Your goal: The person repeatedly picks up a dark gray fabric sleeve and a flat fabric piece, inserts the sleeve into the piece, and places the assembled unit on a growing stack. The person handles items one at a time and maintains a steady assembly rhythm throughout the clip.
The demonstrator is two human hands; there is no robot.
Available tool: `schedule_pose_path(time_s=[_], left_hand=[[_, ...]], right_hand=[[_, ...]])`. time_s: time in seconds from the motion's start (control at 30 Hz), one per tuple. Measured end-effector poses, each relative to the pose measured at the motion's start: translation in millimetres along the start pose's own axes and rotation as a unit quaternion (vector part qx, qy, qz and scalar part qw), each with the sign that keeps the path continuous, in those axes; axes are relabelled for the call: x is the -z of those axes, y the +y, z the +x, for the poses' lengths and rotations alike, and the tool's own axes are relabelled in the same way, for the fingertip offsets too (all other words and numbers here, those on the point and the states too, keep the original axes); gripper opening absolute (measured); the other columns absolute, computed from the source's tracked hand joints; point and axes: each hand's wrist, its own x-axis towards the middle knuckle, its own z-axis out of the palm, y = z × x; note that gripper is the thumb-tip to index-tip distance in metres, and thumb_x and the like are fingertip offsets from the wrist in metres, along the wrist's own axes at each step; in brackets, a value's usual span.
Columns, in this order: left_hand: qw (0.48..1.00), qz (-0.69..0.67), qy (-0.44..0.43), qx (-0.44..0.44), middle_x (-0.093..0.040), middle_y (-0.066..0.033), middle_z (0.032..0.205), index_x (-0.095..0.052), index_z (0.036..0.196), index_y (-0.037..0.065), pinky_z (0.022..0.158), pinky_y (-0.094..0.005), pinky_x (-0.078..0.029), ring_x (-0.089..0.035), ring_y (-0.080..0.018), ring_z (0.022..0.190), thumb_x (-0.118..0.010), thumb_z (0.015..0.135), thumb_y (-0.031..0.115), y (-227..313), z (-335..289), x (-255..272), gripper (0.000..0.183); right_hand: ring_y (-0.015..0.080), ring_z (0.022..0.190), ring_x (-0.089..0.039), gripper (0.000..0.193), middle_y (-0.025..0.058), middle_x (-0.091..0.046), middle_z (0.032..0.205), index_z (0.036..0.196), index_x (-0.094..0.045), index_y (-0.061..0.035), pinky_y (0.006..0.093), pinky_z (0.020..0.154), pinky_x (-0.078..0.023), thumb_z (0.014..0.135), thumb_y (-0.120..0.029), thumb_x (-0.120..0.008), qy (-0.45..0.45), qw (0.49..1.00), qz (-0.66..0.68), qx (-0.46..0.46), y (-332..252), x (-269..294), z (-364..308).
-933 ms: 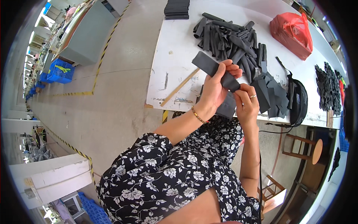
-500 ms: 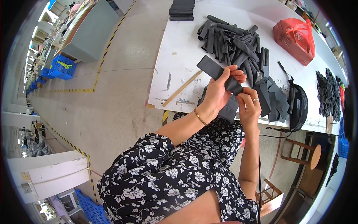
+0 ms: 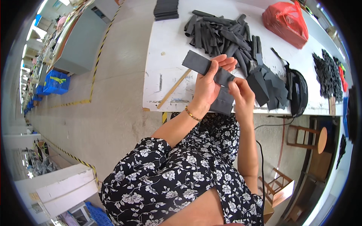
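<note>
A flat dark grey strip of fabric-like material (image 3: 197,61) slants across my hands above the table's front edge. My left hand (image 3: 206,83) is closed on its middle, thumb on top, while the other fingers stretch out beneath. At the strip's lower right end, my right hand (image 3: 243,97) pinches it between thumb and fingers; the fingertips are slightly blurred. Under my hands, a dark flat piece (image 3: 222,102) lies at the table edge, partly hidden. Several loose flat dark pieces (image 3: 268,86) are spread just right of my right hand.
Rolled dark strips (image 3: 222,35) form a heap on the white table (image 3: 154,71). A neat dark stack (image 3: 166,9) stands far left. Nearby are a wooden stick (image 3: 174,89), a red plastic bag (image 3: 286,22), a black pouch (image 3: 298,92) and a shaggy dark pile (image 3: 327,75). A wooden stool (image 3: 307,137) stands below.
The whole view has shifted, so the table sits further left and slightly higher. Both hands still hold the strip, its surface now looking greyer; my right fingers have shifted at its end.
</note>
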Motion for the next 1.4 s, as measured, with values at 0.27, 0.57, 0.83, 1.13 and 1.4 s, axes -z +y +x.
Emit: schedule_pose_path(time_s=[0.27, 0.57, 0.83, 1.13, 1.4], left_hand=[[0.993, 0.035, -0.11, 0.005, -0.056, -0.0164, 0.135, -0.053, 0.134, 0.009, 0.108, -0.0504, -0.04, -0.045, -0.0338, 0.133, -0.05, 0.1, 0.034, 12.1, 5.6, 12.6, 0.042], [0.999, 0.028, -0.037, -0.01, -0.07, -0.0121, 0.095, -0.065, 0.107, 0.002, 0.091, -0.0413, -0.056, -0.069, -0.0276, 0.092, -0.071, 0.087, 0.014, 42.4, -0.5, 54.1, 0.024], [0.995, 0.05, -0.086, -0.008, -0.07, -0.0169, 0.099, -0.065, 0.104, 0.0, 0.09, -0.0438, -0.057, -0.069, -0.0346, 0.099, -0.064, 0.091, 0.008, 51.6, -10.3, 62.8, 0.015], [0.997, 0.079, 0.022, 0.003, -0.07, -0.0179, 0.096, -0.065, 0.104, -0.004, 0.091, -0.0454, -0.055, -0.068, -0.0312, 0.092, -0.06, 0.096, 0.019, 51.1, -11.3, 47.7, 0.025], [0.924, 0.361, 0.122, 0.034, -0.069, -0.0026, 0.087, -0.073, 0.094, 0.0, 0.066, -0.0222, -0.046, -0.059, -0.0083, 0.07, -0.071, 0.089, 0.015, 34.6, -30.2, 73.9, 0.016]], right_hand=[[0.0098, 0.073, -0.052, 0.011, -0.0003, -0.057, 0.083, 0.087, -0.066, -0.0023, 0.0235, 0.067, -0.044, 0.09, -0.013, -0.07, 0.076, 0.954, 0.273, -0.095, -17.6, -10.3, 0.9], [0.0163, 0.073, -0.057, 0.012, 0.0063, -0.062, 0.084, 0.091, -0.069, -0.0008, 0.0271, 0.064, -0.045, 0.08, 0.001, -0.074, 0.073, 0.921, -0.178, 0.338, -17.2, 3.3, -8.8], [0.0185, 0.076, -0.058, 0.014, 0.0067, -0.062, 0.084, 0.092, -0.068, -0.0013, 0.0283, 0.066, -0.046, 0.079, 0.003, -0.073, 0.055, 0.924, -0.201, 0.321, -12.8, 8.5, -14.8], [0.0142, 0.076, -0.057, 0.004, 0.006, -0.063, 0.084, 0.088, -0.067, 0.0011, 0.0239, 0.068, -0.044, 0.085, 0.001, -0.069, 0.053, 0.953, -0.152, 0.258, -9.3, 12.1, -5.8], [0.0051, 0.067, -0.052, 0.012, -0.0017, -0.065, 0.078, 0.089, -0.069, 0.0018, 0.0214, 0.064, -0.043, 0.087, -0.01, -0.072, 0.089, 0.993, -0.077, -0.004, 25.3, 28.2, -7.1]])
